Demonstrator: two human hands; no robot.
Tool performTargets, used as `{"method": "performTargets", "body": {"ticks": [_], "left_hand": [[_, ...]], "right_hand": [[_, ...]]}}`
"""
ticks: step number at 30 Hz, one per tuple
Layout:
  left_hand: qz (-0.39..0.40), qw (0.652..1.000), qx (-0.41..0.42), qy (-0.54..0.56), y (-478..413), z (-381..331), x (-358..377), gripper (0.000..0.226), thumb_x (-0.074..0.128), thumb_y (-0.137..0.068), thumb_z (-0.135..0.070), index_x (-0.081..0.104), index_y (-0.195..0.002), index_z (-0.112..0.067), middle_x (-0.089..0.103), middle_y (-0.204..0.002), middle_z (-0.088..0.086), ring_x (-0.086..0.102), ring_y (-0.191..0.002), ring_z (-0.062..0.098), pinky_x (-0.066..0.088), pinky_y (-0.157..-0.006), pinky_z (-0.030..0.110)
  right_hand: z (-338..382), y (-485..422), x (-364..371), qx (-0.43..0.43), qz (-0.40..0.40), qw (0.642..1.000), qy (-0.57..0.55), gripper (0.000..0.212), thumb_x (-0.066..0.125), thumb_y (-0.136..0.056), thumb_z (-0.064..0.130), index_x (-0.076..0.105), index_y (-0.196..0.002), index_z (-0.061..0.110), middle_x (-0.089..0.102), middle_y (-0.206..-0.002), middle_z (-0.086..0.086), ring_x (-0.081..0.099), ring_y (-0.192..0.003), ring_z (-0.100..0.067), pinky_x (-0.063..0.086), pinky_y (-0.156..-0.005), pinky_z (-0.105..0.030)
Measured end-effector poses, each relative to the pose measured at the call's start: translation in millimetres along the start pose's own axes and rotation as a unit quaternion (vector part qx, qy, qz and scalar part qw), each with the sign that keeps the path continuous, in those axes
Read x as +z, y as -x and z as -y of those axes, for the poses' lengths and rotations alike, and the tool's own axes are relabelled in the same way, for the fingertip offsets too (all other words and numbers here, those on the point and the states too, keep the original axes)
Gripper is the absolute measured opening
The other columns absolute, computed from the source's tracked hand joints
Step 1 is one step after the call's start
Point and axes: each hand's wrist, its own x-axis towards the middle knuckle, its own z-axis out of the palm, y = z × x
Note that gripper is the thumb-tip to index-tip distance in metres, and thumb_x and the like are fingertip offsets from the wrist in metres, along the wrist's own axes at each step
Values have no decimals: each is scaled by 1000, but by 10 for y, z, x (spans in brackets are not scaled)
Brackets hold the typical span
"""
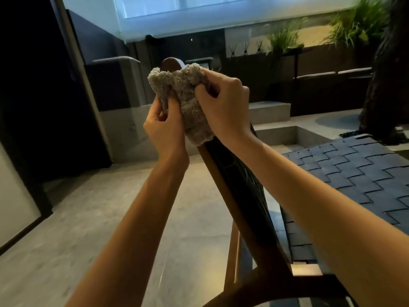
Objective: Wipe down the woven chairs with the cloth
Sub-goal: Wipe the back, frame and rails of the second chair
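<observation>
1. Both hands are up at the top of the chair frame, and the cloth (188,96) is bunched between them, draped over the upper stretch of the wooden rail (234,187).
2. The left hand (163,127) pinches the cloth's lower left fold between thumb and curled fingers. The right hand (223,103) grips the upper right bunch, knuckles up and fingers tucked into the pile.
3. Here is the relation that matters: the rail's long axis runs on a diagonal, from low and near the viewer up and away to a rounded tip (170,63) peeking out just behind the cloth. The hands are near that far end, so I judge that any stroke along the rail would come back down toward the body.
4. The woven panel (354,173) lies to the right of the hands and below them. The right arm reaches across above it, so I judge that hand the nearer one for wiping it.
5. Textures: the cloth is nubby, looped, pale grey-beige, soft and crumpled. The rail is smooth warm-brown wood with a dark inner face. The panel is flat dark straps in a basket weave, with seams that could trap dust.
6. Around it are a pale stone-look floor (110,218), a low step (270,107) and leafy plants (285,36) at the back.
</observation>
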Motion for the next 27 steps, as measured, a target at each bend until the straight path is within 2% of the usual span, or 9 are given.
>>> {"method": "performTargets", "body": {"ticks": [2,5,8,11,13,16,20,23,27], "left_hand": [[-10,1000,-6,-7,137,69,-11,11,56,-94,-19,64,-96,-26,67,-84,-14,64,-80,-5,50,-67,10],[-17,1000,-18,-17,330,179,-53,13,60,-92,-20,66,-102,-24,68,-87,-13,65,-83,-3,52,-71,12],[-19,998,-38,-41,607,399,-127,19,63,-89,-23,61,-96,-40,64,-81,-27,63,-79,-10,51,-70,10],[-21,994,-76,-70,1058,735,-225,23,64,-88,-24,59,-100,-43,62,-79,-34,61,-80,-14,49,-68,7],[-4,990,-107,-91,1412,983,-336,25,64,-88,-23,62,-109,-37,67,-92,-26,63,-88,-7,52,-74,12],[42,977,-158,-138,1879,1284,-502,34,64,-88,-23,62,-121,-24,68,-112,-5,63,-96,3,53,-87,20],[69,962,-188,-186,2267,1568,-615,36,66,-87,-21,61,-123,-23,66,-107,-13,64,-100,10,53,-92,31],[94,944,-227,-220,2531,1724,-707,40,68,-85,-18,61,-125,-21,67,-108,-10,63,-103,11,52,-94,33],[131,929,-239,-249,2678,1837,-802,31,68,-85,-19,65,-116,-24,69,-101,-11,65,-98,12,53,-85,22]], "right_hand": [[-16,45,-21,-9,-2,1000,14,24,57,-93,7,66,-114,2,72,-96,-8,58,-78,-2,43,-73,-1],[-84,203,-110,-19,-5,999,42,26,59,-92,7,65,-116,2,72,-97,-8,57,-81,0,42,-73,1],[-240,597,-285,-4,-1,999,48,28,62,-89,7,64,-116,-1,72,-99,-10,57,-86,0,41,-76,2],[-467,1128,-532,44,21,998,47,34,65,-88,9,62,-119,-1,69,-110,-9,61,-99,-7,47,-86,-7],[-623,1493,-725,82,42,994,56,36,68,-85,8,61,-120,-1,66,-113,-4,63,-102,-11,51,-87,-14],[-808,1971,-988,141,72,984,80,40,72,-81,5,61,-119,4,62,-109,5,63,-99,-9,52,-83,-12],[-985,2413,-1215,192,112,967,123,38,74,-79,5,66,-116,10,65,-100,9,67,-91,-8,56,-79,-20],[-1077,2681,-1370,246,170,938,176,36,74,-79,7,68,-114,12,69,-95,5,65,-84,-7,58,-78,-26],[-1121,2826,-1462,274,206,916,208,28,74,-80,12,71,-108,14,70,-86,2,62,-76,-5,56,-72,-20]]}}
